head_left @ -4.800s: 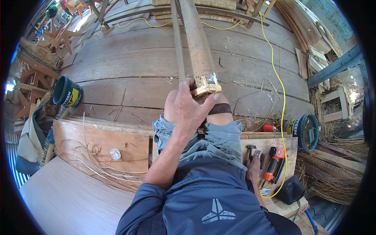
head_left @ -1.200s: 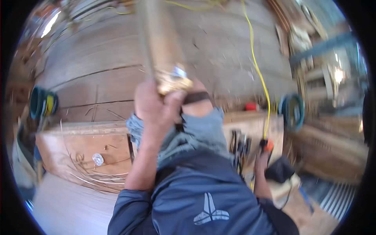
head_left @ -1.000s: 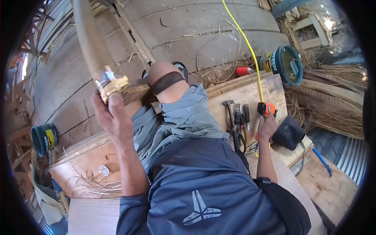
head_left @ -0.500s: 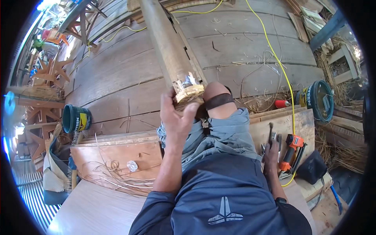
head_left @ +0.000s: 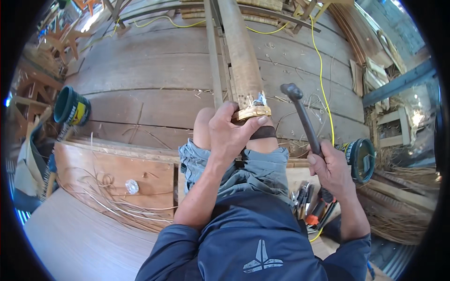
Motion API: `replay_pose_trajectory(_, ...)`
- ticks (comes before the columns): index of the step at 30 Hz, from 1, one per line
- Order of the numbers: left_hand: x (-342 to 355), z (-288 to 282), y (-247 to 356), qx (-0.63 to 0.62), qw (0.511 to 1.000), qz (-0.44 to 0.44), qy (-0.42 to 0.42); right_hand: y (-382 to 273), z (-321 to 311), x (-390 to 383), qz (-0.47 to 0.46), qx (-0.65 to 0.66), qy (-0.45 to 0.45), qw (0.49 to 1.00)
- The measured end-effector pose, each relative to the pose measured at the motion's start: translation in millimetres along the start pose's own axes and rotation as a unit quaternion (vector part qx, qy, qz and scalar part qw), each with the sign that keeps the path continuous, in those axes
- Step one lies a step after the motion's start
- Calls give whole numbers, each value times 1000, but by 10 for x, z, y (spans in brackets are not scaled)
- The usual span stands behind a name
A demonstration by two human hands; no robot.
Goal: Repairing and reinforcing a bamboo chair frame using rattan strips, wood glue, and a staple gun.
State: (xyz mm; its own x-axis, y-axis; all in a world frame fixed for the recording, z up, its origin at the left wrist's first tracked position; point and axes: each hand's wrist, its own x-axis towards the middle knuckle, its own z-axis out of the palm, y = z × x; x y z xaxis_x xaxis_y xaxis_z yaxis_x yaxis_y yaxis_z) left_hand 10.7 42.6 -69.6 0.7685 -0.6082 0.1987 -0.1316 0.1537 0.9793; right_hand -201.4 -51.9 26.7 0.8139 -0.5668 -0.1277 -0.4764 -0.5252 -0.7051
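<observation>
A long brown pole [head_left: 239, 51] runs away from between my knees, its near end ringed by a pale, tan woven-looking band [head_left: 253, 112]. My left hand [head_left: 227, 136] is closed on that band, thumb on the near side and fingers round its left. Bits of whitish, shiny material [head_left: 258, 99] stick up just above the band. On the right, my right hand [head_left: 332, 168] grips a dark hammer [head_left: 307, 122] by its handle. The hammer head is raised, to the right of the pole's end and apart from it.
Hand tools [head_left: 303, 196] and an orange-black nail gun [head_left: 313, 219] lie beside my right thigh. Dark buckets stand left [head_left: 71, 107] and right [head_left: 362, 161]. A yellow hose [head_left: 323, 84] crosses the plank floor. Loose cane strips [head_left: 110, 203] lie on the board at left.
My right hand has lifted the hammer from among the tools at my right side. The left hand, with fingers more spread before, has closed on the band. The view has shifted.
</observation>
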Motion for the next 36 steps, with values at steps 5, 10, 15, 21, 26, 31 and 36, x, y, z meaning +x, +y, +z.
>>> replay_pose_trajectory(5,18,-37,33,39,998,-44,-11,-452,-154,65,2,-118,-44,992)
replay_pose_trajectory(10,23,-23,1,52,998,-30,-6,-546,-96,285,32,-213,-82,973)
replay_pose_trajectory(15,30,-9,-19,32,999,-7,2,-638,-122,177,6,-77,-3,997)
replay_pose_trajectory(21,15,-31,51,37,999,-8,-11,-533,-107,228,12,-229,-55,972)
replay_pose_trajectory(26,32,-1,58,30,999,-23,-22,-558,-40,69,-113,-178,40,977)
replay_pose_trajectory(31,-17,5,28,12,1000,-26,10,43,-1,282,79,120,52,988)
replay_pose_trajectory(36,-30,-2,97,95,994,-47,5,490,1021,311,-32,758,82,646)
